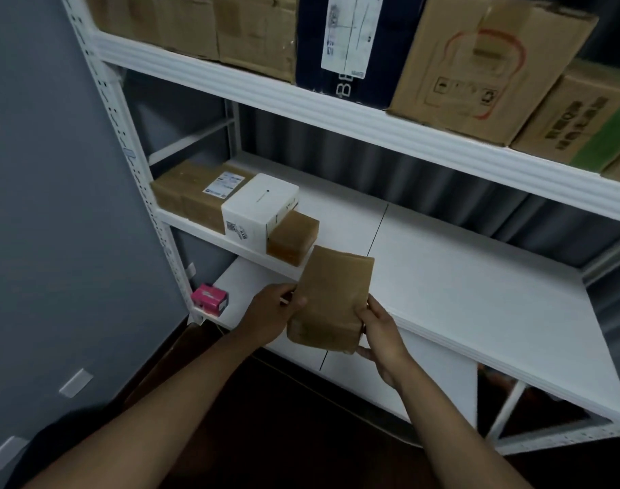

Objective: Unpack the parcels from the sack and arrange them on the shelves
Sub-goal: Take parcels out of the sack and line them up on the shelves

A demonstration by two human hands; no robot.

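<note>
A brown taped parcel (331,298) is held in front of the middle white shelf (460,277), its far end over the shelf's front edge. My left hand (271,314) grips its left side and my right hand (381,330) grips its lower right corner. On the left end of that shelf lie brown parcels (192,190), a white box (259,210) and a small brown parcel (292,238) just left of the held one. No sack is in view.
The upper shelf (336,111) is packed with cardboard boxes (478,65) and a dark box (351,44). A pink box (209,298) sits on the bottom shelf at the left. A grey wall (54,206) stands to the left; dark floor below.
</note>
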